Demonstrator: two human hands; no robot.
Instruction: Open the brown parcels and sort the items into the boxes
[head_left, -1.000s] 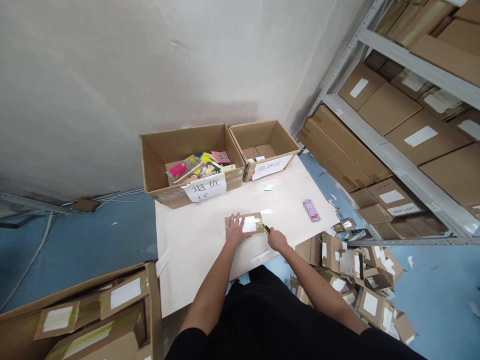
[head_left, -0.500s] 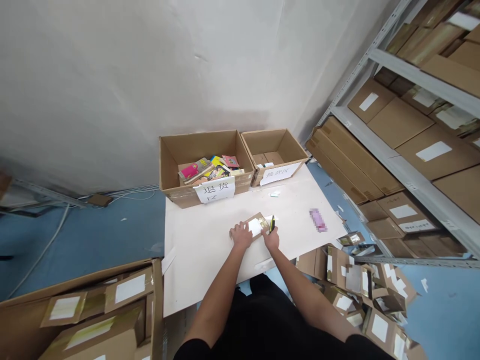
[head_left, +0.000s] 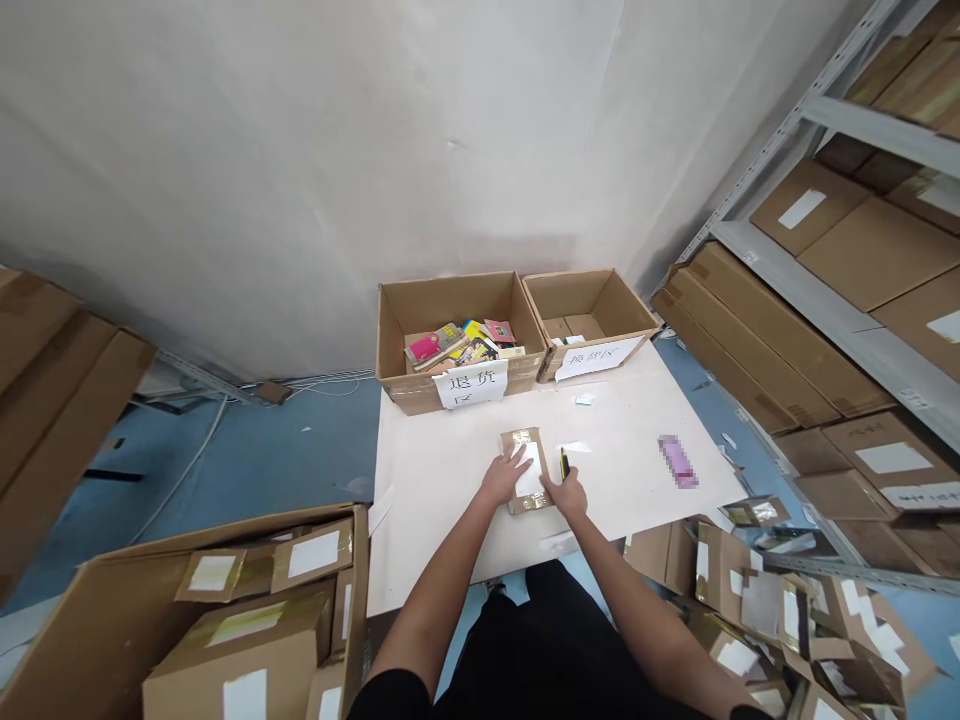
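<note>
A flat cardboard parcel [head_left: 529, 483] with a white label and shiny tape lies on the white table [head_left: 442, 470], its long side pointing away from me. My left hand [head_left: 505, 476] rests on its left side, fingers spread over the label. In my right hand [head_left: 568, 492], at the parcel's right edge, is a slim black-and-yellow box cutter [head_left: 564, 464], held pointing up and away. Whether its blade is out is too small to tell.
Behind stand an open carton [head_left: 405, 392] of books and a smaller open carton [head_left: 546, 366], both with paper signs. A pixelated purple item [head_left: 678, 462] lies at right. A large carton [head_left: 112, 590] of parcels stands left, discarded boxes [head_left: 757, 600] lie right, and shelves [head_left: 847, 310] rise beyond.
The parcel has been turned from a slant to pointing straight away from me. My left hand has shifted onto its label, and the view has swung left.
</note>
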